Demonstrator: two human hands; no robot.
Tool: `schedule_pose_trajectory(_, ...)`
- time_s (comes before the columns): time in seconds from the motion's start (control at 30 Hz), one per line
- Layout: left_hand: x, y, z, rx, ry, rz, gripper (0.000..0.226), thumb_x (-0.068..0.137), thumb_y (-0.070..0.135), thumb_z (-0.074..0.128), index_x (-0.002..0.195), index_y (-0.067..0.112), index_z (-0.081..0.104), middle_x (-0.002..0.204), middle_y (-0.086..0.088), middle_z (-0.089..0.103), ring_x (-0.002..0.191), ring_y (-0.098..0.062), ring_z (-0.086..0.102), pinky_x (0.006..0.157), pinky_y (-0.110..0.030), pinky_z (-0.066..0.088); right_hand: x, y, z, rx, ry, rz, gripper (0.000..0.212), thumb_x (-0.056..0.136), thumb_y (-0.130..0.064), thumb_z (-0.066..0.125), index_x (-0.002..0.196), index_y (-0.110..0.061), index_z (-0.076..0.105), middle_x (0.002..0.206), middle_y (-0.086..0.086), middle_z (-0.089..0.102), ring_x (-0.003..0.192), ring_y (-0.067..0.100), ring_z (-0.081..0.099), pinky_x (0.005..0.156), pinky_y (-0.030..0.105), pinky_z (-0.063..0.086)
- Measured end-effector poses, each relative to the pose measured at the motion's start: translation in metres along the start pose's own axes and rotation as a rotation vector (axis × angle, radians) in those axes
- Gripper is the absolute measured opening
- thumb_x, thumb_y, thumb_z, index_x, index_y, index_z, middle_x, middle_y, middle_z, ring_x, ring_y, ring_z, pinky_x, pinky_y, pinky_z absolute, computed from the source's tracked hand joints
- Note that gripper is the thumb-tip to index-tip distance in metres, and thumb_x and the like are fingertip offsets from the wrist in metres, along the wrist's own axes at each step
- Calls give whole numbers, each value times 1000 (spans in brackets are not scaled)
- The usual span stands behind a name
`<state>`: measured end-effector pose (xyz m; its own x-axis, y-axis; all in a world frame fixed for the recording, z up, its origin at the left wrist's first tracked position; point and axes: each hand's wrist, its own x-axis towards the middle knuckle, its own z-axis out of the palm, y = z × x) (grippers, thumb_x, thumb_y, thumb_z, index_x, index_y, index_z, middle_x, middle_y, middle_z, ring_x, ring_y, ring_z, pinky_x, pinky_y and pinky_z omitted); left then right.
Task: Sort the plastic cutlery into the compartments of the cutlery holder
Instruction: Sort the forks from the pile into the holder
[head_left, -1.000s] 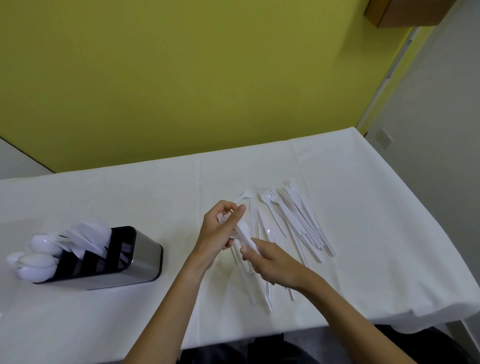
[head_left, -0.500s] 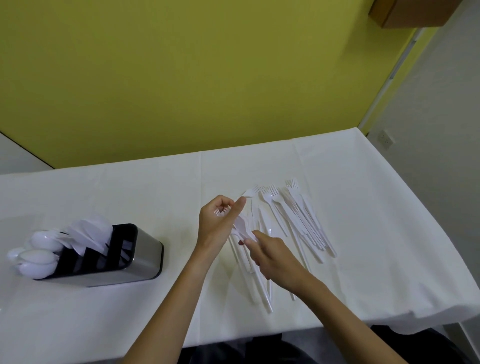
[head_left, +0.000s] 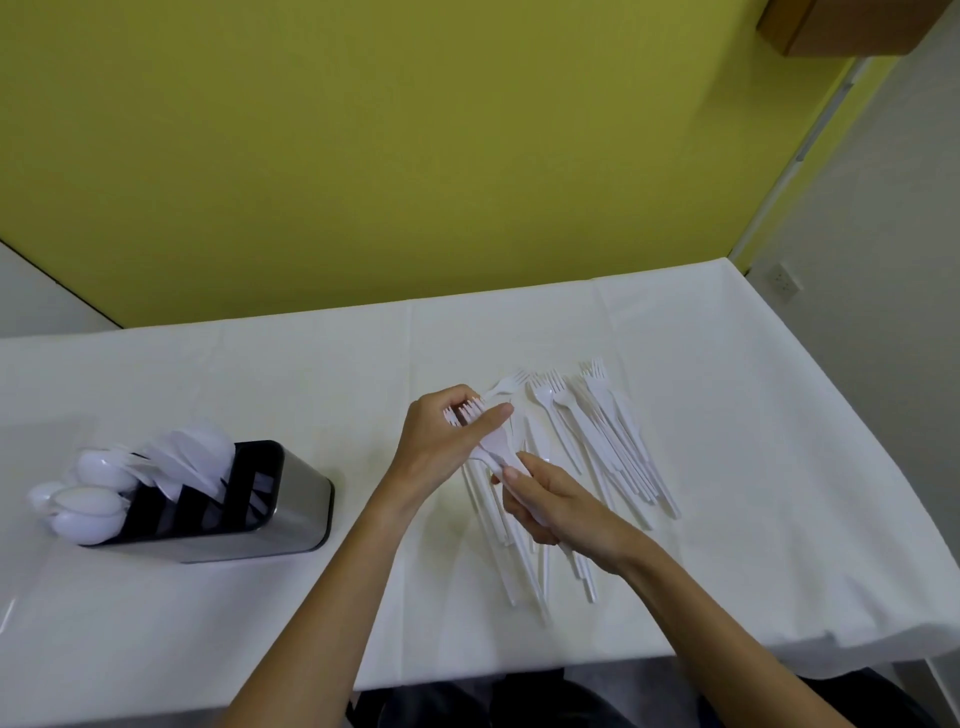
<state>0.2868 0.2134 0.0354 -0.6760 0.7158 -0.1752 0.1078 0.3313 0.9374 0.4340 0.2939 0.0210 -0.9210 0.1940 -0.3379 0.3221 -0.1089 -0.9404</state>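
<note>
left hand (head_left: 447, 441): grip pinching fork heads (head_left: 470, 413)
right hand (head_left: 561, 506): grip closed round their handles
holder (head_left: 291, 499): on its side, spoons (head_left: 88, 499) inside

Yellow-green wall (head_left: 415, 145) behind table — white cloth (head_left: 260, 597) draped over table edge. Right: pale grey wall (head_left: 893, 270) with socket (head_left: 783, 281). Wooden cabinet (head_left: 852, 26) at upper right corner — light soft, even.
</note>
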Motion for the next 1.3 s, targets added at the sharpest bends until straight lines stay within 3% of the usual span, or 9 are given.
schedule_pose_trajectory(0.1, 1, 5, -3, -52, -28, -20, 28, 82, 27, 74, 67, 12, 56, 55, 8, 50, 46, -5, 44, 43, -16, 34, -2, -3, 2, -1, 61, -45, 31, 100, -39, 40, 83, -13, 42, 66, 0, 31, 57, 13, 23, 51, 25, 21)
schedule_pose_trajectory(0.23, -2, 12, -5, -132, -115, -75, 13, 84, 25, 72, 90, 16, 65, 66, 8, 55, 52, -6, 48, 42, -18, 35, -3, -11, -1, 23, -53, -2, 36, 101, -42, 35, 93, -10, 47, 68, 7, 33, 51, 14, 28, 49, 25, 25)
schedule_pose_trajectory(0.43, -3, 17, -10, -129, -178, -104, 14, 86, 28, 69, 78, 19, 62, 59, 5, 52, 47, -7, 43, 42, -18, 34, -1, -22, -8, 98, -251, 66, 31, 104, -35, 31, 90, -11, 44, 66, 2, 44, 52, 20, 38, 55, 24, 39)
schedule_pose_trajectory(0.53, -3, 16, -14, -41, -151, -71, 17, 85, 29, 70, 79, 16, 60, 65, 0, 52, 52, -7, 45, 43, -19, 35, 1, -30, -9, -63, -272, 120, 39, 103, -38, 29, 100, -9, 55, 86, 9, 59, 77, 18, 59, 78, 21, 48)
schedule_pose_trajectory(0.6, -5, 16, -17, -14, -149, -59, 19, 84, 28, 71, 80, 13, 60, 65, 0, 51, 50, -6, 45, 41, -17, 35, 4, -33, -11, -238, -266, 162, 42, 102, -41, 31, 112, -12, 60, 106, 1, 65, 98, 6, 60, 90, 15, 44)
schedule_pose_trajectory(0.67, -7, 16, -20, -11, -150, -54, 19, 83, 28, 72, 79, 14, 60, 64, 0, 51, 49, -5, 46, 40, -17, 35, 7, -36, -12, -264, -310, 208, 41, 100, -43, 35, 119, -16, 59, 106, -7, 63, 100, 2, 59, 94, 20, 45)
schedule_pose_trajectory(0.77, -10, 16, -24, -31, -162, -40, 18, 83, 26, 72, 77, 15, 59, 61, 2, 52, 48, -6, 48, 39, -17, 34, 14, -41, -5, -246, -363, 226, 32, 100, -38, 41, 117, -18, 61, 87, -11, 56, 81, 1, 59, 77, 19, 51)
schedule_pose_trajectory(1.07, -25, 25, -60, -50, -66, 6, 17, 85, 27, 70, 78, 17, 59, 56, 10, 50, 47, -4, 45, 38, -16, 33, 39, -62, 23, -356, -371, 77, 22, 94, -31, 58, 82, -15, 68, 62, 2, 43, 53, 13, 37, 49, 19, 31)
schedule_pose_trajectory(1.3, -47, 29, -142, -123, 287, 104, 10, 91, 27, 64, 96, 18, 61, 94, -1, 59, 57, -7, 50, 50, -18, 39, 77, -94, 86, -402, -269, -103, 27, 90, -21, 61, 73, 0, 66, 60, 17, 49, 45, 21, 39, 43, 22, 32)
